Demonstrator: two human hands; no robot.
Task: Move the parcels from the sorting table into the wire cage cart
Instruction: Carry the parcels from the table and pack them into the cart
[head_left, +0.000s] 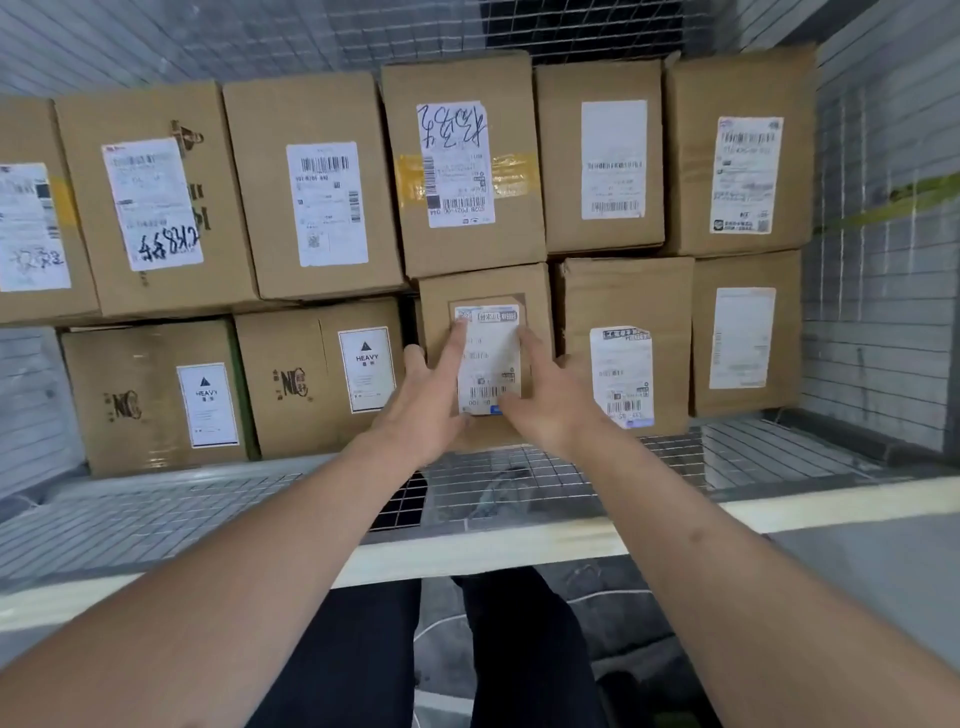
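Grip, head view: left hand (434, 402) and right hand (545, 400) both laid with straight fingers on the front face of the small parcel (485, 358); pressing, not clasping; nothing curled round an edge.
Left fingers (460, 338): flat on the shipping label (488, 358), thumb out at the parcel's left side.
Right fingers (530, 343): flat on the label's right part, palm low near the bottom edge.
Parcel position: already inside the wire cage cart (519, 483), standing on the mesh floor in the lower row, between the box marked HEAVY (322, 374) and a box with a torn label (623, 343).
Above it: larger box with handwritten label (462, 166), its bottom edge touching or just over the small parcel's top; cannot tell which.
Stage, judged: seating the parcel into its slot; push nearly complete.
Risk, upper row: hard or uneven push likely to nudge the handwritten-label box backward or tilt it, since that box looks only partly borne by the small parcel.
Risk, skew: more pressure from one hand than the other likely to turn the parcel and jam it against a neighbour.
Risk, pinch: left thumb close to the gap beside the HEAVY box; possible squeeze if the parcel slides left.
Risk, label: palms dragging on the paper may crease or lift it.
Sorting table: not in view.
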